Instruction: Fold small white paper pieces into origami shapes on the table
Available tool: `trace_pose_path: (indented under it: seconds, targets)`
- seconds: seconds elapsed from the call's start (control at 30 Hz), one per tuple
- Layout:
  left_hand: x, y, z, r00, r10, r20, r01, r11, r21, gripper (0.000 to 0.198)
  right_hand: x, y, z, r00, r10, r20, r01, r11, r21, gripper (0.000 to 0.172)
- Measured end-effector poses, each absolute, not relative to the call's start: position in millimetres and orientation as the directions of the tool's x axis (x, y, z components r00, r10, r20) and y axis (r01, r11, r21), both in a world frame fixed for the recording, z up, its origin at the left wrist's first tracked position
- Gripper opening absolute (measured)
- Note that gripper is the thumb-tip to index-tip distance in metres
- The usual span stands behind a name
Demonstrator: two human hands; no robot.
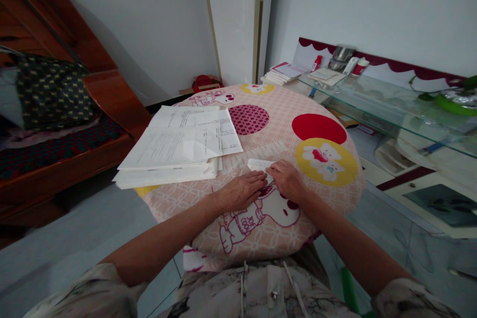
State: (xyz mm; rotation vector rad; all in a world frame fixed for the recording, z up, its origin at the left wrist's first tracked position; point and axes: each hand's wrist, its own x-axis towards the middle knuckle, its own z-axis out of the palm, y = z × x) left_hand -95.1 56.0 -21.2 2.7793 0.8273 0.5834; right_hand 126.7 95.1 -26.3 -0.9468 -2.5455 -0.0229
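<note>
In the head view, I see the small white paper (258, 164) on the patterned tablecloth (285, 104), just beyond the left hand's (245, 190) fingertips, its visible length crosswise. The right hand (286, 179), nearer, curls over its right end; the left stretches low, palm down (whether either pinches, I can't tell).

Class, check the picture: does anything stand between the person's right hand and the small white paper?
Nothing visible does: the right hand touches the small white paper, and the stack of papers lies off to the left.
</note>
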Motion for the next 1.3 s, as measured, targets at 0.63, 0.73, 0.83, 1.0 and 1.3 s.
trace_pose_path:
  seconds: [0.63, 0.73, 0.83, 1.0, 1.3]
  targets:
    - [-89, 50, -25, 0.625, 0.634, 0.456, 0.678, -0.730, 0.087, 0.020, 125, 89, -27, -0.696, 0.592, 0.405, 0.625, 0.778, -0.063, 0.028]
    - [-88, 48, -25, 0.614, 0.667, 0.422, 0.711, -0.699, 0.070, 0.019, 127, 88, -27, -0.693, 0.587, 0.418, 0.620, 0.782, -0.069, 0.028]
    - [-86, 46, -23, 0.600, 0.687, 0.410, 0.728, -0.681, 0.077, 0.018, 128, 88, -27, -0.689, 0.593, 0.417, 0.613, 0.784, -0.103, 0.028]
    - [-84, 50, -24, 0.582, 0.679, 0.446, 0.719, -0.687, 0.108, 0.019, 128, 88, -26, -0.705, 0.584, 0.403, 0.602, 0.793, -0.096, 0.029]
    - [-87, 64, -31, 0.628, 0.643, 0.438, 0.610, -0.757, 0.236, 0.028, 129, 90, -26, -0.757, 0.547, 0.357, 0.571, 0.820, -0.044, 0.024]
